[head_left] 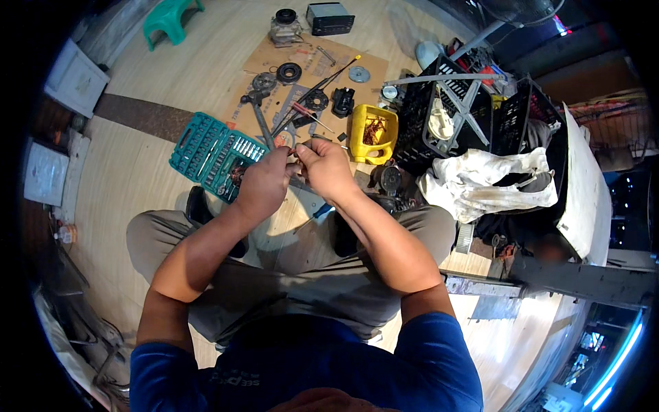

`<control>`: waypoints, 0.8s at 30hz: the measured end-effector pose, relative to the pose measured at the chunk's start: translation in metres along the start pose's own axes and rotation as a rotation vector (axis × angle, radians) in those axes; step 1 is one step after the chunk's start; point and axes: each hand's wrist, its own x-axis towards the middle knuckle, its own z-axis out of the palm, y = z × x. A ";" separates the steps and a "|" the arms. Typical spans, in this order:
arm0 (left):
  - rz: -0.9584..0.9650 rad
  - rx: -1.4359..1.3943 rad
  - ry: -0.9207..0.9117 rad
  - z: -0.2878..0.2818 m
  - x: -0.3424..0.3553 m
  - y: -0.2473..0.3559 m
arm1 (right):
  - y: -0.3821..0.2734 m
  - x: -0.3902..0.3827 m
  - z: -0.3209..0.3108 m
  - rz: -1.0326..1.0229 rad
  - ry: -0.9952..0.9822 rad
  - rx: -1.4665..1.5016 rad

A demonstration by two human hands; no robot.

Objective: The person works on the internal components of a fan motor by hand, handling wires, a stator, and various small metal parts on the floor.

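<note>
Both my hands meet in front of me, above the floor, with the fingers closed and pinched together. A small copper-coloured piece (294, 153), perhaps a bit of wire, shows between the fingertips of my left hand (264, 182) and my right hand (325, 166). Its ends are hidden by the fingers. Beyond my right hand stands a cut-open yellow plastic jug (358, 136) with copper-coloured wire scraps (374, 130) inside. Left of my left hand lies an open green socket set case (184, 145). A red-handled screwdriver (302, 110) rests on the cardboard ahead.
Metal parts, including a black ring (288, 73) and a grey disc (359, 74), lie on cardboard (257, 62). Right of the jug are black crates (413, 113) and a white cloth (480, 180). A blue-handled screwdriver (322, 211) lies near my knees. A green stool (165, 24) stands far left.
</note>
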 end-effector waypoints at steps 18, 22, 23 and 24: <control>0.115 0.386 -0.116 0.009 -0.004 -0.003 | 0.022 0.017 -0.003 -0.057 0.107 -0.051; 0.030 0.182 -0.053 0.012 0.001 -0.010 | 0.017 0.022 -0.006 0.059 0.070 0.105; 0.005 0.081 -0.025 0.011 0.003 -0.011 | 0.017 0.026 -0.011 0.078 -0.013 0.135; 0.008 0.081 -0.023 0.007 0.006 -0.011 | 0.015 0.028 -0.013 0.095 -0.095 0.167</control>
